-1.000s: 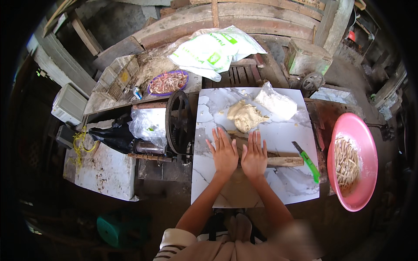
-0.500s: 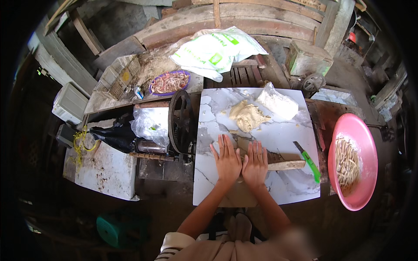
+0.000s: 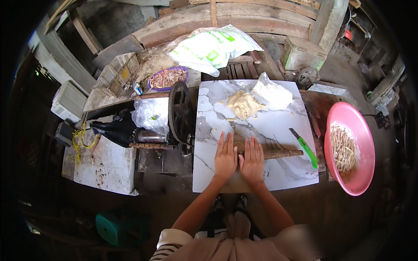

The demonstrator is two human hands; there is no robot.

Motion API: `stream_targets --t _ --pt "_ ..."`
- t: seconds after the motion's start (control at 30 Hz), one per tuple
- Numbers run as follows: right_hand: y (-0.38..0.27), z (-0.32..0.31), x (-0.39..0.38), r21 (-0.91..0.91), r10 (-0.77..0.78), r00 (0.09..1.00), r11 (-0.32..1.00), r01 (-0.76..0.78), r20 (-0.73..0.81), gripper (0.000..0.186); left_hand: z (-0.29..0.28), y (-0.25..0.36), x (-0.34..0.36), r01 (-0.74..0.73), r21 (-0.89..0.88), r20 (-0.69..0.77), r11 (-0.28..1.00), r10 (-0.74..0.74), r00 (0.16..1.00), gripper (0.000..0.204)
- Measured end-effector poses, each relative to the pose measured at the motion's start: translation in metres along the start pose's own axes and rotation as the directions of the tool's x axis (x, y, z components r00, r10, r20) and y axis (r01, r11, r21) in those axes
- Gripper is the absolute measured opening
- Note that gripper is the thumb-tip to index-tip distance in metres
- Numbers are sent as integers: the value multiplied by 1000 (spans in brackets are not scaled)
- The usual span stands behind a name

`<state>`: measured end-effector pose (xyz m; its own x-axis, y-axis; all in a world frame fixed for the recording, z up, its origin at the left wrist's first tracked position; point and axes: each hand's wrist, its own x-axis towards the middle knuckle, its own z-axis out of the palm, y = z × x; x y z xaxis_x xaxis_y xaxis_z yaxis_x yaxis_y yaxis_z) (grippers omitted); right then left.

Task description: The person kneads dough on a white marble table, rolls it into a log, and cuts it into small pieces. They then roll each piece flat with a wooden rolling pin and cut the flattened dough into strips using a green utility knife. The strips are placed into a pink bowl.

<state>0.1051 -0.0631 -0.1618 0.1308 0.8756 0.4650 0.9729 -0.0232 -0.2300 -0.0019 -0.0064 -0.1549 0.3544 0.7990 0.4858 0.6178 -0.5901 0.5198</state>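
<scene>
Side by side, my left hand [image 3: 225,155] and my right hand [image 3: 251,160] lie palm down with fingers stretched out, pointing away from me. Both rest across a wooden rolling stick [image 3: 285,153], whose tapered end sticks out to the right of my right hand. My hands cover the rest of it. A tan patch shows between my fingers; I cannot tell what it is. Beneath is a white marble-patterned board [image 3: 283,176]. Beyond my hands sit a lump of pale dough [image 3: 244,105] and a clear bag of white powder [image 3: 275,93]. A green utility knife [image 3: 307,150] lies at the right, blade pointing away.
At the right stands a pink basin [image 3: 369,148] with floury strips inside. Left of the board is a machine with a dark handwheel [image 3: 177,113]. Farther back are a purple-rimmed tray [image 3: 187,75] of reddish strips and a white sack [image 3: 213,50]. A green stool [image 3: 109,228] stands low left.
My hands have slid slightly toward me over the stick. The stick has turned, its visible end showing a brown side instead of a pale one. The whole view has shifted a little.
</scene>
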Motion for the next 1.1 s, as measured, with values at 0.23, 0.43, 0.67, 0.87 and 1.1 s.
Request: stream_targets --t 0.23,0.43,0.67,0.87,1.1 --pt "31 -32 -26 64 -132 986 990 126 104 61 -25 4 -38 16 -218 84 976 3 996 32" --pt "43 -69 -8 257 -297 928 937 237 225 50 -33 11 -42 120 -373 24 920 -119 993 20" --pt "56 -78 -11 357 -276 917 920 165 289 42 -20 4 -47 233 -423 72 876 -224 972 18" --pt "21 -47 -1 164 -99 993 982 87 64 35 -5 13 -26 287 -212 -71 934 -308 949 20" --pt "3 -4 31 -4 70 997 998 -70 -19 15 16 -1 15 447 -10 -17 894 -447 894 22"
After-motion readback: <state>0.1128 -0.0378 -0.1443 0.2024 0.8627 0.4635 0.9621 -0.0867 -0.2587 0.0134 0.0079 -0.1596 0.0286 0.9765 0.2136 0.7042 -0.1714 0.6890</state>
